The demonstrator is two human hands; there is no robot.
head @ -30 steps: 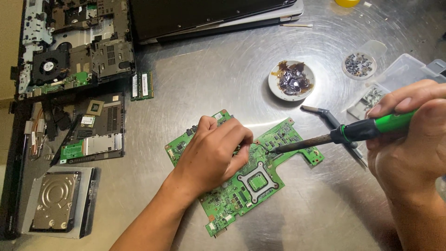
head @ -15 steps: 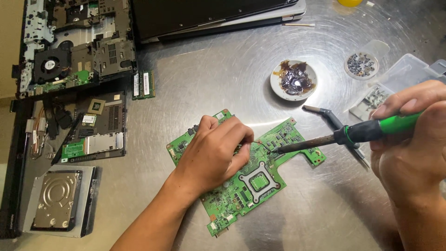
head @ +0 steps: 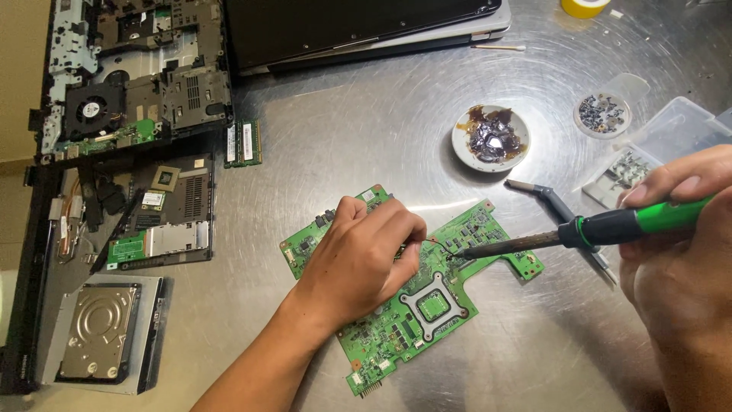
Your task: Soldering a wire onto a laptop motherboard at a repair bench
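Circuit board (head: 427,305) lay at frame centre on the metal table (head: 366,130), pinned under the curled left hand (head: 362,259). Right hand (head: 679,259), at right, gripped a soldering iron (head: 579,233), tip touching the board.

You have one view only, worn on your head, looking steeply down and forward at the metal table (head: 366,130). It sits close, with your left hand (head: 362,259) central and your right hand (head: 682,252) cut at the right edge.
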